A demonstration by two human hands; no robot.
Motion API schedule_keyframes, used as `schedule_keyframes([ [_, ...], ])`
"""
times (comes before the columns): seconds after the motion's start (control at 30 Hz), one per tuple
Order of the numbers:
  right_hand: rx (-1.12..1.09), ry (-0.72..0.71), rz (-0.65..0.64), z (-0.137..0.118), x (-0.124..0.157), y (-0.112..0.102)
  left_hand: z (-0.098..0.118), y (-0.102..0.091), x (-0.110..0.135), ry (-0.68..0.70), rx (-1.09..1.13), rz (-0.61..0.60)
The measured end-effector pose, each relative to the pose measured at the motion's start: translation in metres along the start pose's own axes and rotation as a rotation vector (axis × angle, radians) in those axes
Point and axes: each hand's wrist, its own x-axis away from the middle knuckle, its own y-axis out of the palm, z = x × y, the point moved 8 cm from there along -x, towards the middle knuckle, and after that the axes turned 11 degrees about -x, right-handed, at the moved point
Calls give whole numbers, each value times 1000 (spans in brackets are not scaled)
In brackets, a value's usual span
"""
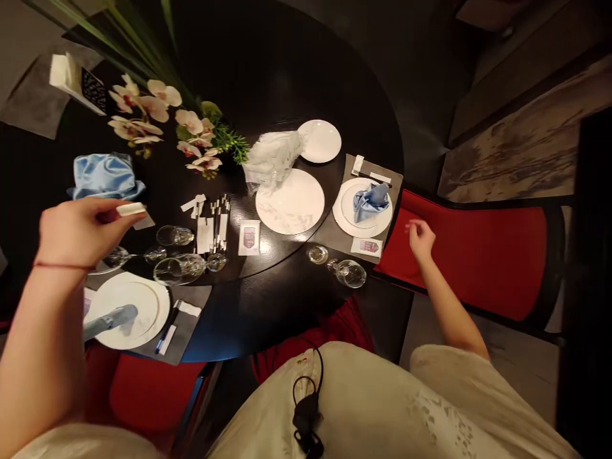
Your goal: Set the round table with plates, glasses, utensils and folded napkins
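Observation:
My left hand [81, 233] is raised over the table's left side, thumb and fingers pinching a small white chopstick rest [131, 209]. Below it lie clear stemmed glasses [179, 269] on their sides and a plate setting [162, 299] with a folded blue napkin [112, 320]. Just beyond the hand sits a pile of blue satin cloth [105, 175]. My right hand [421, 240] hovers over a red chair, fingers loosely curled, with nothing visible in them. Nearest to it is a plate [338, 217] bearing a blue folded napkin [370, 203] on a grey placemat [329, 240].
Mid-table are a bundle of chopsticks [222, 220], a printed packet [249, 237], a large white plate [290, 203], a smaller plate [321, 141] and a plastic-wrapped white bundle [272, 157]. Orchids [143, 118] stand at the back left. Red chairs [478, 255] border the dark round table [287, 70].

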Motion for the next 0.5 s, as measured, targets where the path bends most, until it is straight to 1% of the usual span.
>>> schedule_keyframes([
  [0.03, 45, -33, -66, 4, -40, 10, 25, -14, 26, 4, 7, 71],
  [0.07, 98, -61, -147, 8, -77, 25, 50, -20, 49, -5, 48, 116],
  [0.1, 164, -89, -237, 13, -112, 42, 75, -20, 68, -27, 119, 125],
  [0.13, 233, -117, -332, 18, -142, 61, 101, -13, 84, -52, 206, 104],
  [0.17, 305, -140, -424, 23, -168, 80, 127, -1, 95, -74, 302, 70],
  [0.23, 423, -205, -596, 34, -206, 115, 180, 29, 108, -97, 492, -26],
  [0.3, 486, -288, -735, 40, -227, 140, 235, 62, 111, -89, 659, -140],
  [0.37, 504, -358, -833, 41, -239, 157, 289, 94, 106, -66, 788, -248],
  [0.43, 511, -376, -878, 40, -243, 167, 340, 124, 95, -39, 896, -329],
  [0.5, 534, -356, -856, 39, -245, 174, 387, 155, 76, -44, 1012, -373],
])
